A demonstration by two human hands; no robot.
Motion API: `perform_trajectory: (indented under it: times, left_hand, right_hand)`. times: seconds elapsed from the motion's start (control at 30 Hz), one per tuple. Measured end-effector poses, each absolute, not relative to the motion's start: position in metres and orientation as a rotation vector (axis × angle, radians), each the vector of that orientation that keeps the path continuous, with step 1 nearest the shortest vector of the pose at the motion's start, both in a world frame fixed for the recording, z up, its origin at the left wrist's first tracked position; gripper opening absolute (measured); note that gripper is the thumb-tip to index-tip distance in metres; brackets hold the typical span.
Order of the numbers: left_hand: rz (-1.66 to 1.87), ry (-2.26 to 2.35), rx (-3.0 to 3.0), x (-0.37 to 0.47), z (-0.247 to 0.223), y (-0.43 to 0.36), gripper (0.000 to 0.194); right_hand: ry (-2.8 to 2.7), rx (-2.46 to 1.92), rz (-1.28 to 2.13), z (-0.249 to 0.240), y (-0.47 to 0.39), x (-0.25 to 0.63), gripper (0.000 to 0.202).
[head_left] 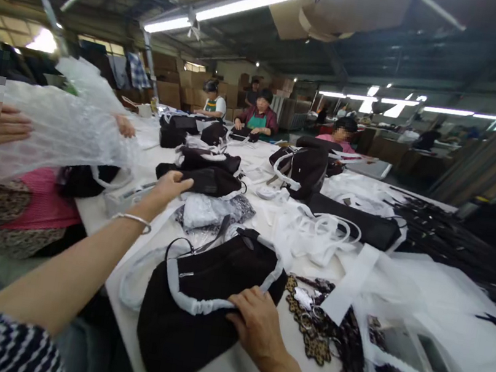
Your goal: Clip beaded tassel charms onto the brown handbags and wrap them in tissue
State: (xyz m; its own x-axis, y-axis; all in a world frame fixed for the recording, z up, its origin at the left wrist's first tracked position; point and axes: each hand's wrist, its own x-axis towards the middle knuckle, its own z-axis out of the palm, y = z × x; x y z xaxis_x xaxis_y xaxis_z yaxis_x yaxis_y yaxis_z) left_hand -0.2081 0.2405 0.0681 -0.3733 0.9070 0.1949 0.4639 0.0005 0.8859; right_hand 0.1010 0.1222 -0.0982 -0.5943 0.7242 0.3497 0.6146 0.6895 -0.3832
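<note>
A black handbag (192, 339) lies on the table in front of me, its handle (193, 302) wrapped in pale protective material. My right hand (258, 324) grips the bag at the wrapped handle, fingers bent over it and thumb below. My left hand (165, 192), a bangle on its wrist, reaches forward over the near edge of another black bag (211, 182). Its thumb and fingers look apart; whether they touch that bag is unclear. Between the two bags lies clear crinkled plastic wrapping (213, 212).
Leopard-patterned tags and dark cords (315, 326) lie at right, near white plastic sheeting (445, 302) and black straps (444, 246). More black bags (301, 169) stand farther back. A co-worker at left handles a clear bubble-wrap bag (65, 127); other people sit across the table.
</note>
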Motion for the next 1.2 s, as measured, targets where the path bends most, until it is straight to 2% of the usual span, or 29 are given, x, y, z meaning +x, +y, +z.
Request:
perform_trajectory:
  times: [0.1, 0.2, 0.33, 0.47, 0.67, 0.87, 1.03, 1.2]
  left_hand:
    - [1.071, 1.756, 1.551, -0.183, 0.017, 0.203, 0.046]
    - [0.871, 1.692, 1.86, -0.177, -0.009, 0.145, 0.044]
    - [1.046, 1.915, 1.776, -0.183, -0.04, 0.072, 0.061]
    - [1.204, 1.854, 1.198, -0.183, -0.072, 0.025, 0.08]
    - [1.426, 1.555, 0.548, -0.182, -0.072, -0.008, 0.071]
    - [1.241, 1.482, 0.661, -0.19, -0.078, -0.035, 0.07]
    - [1.248, 1.427, 0.797, -0.181, -0.087, -0.058, 0.069]
    - [1.31, 1.323, 0.656, -0.176, -0.081, -0.067, 0.069]
  right_hand:
    - [-2.432, -1.016, 0.285, -0.1, 0.122, 0.102, 0.02]
    - [-2.442, -1.014, 0.259, -0.1, 0.123, 0.101, 0.018]
    - [-2.451, -1.026, 0.227, -0.098, 0.122, 0.1, 0.016]
    - [-2.467, -1.002, 0.195, -0.082, 0.111, 0.096, 0.012]
    - [-2.579, -0.848, 0.09, -0.054, 0.055, 0.088, 0.02]
    - [-2.716, -0.746, 0.169, -0.054, -0.018, 0.091, 0.017]
    - [-2.871, -0.65, 0.414, -0.023, -0.038, 0.097, 0.015]
    - [-2.436, -0.816, 0.735, 0.04, -0.003, 0.11, 0.015]
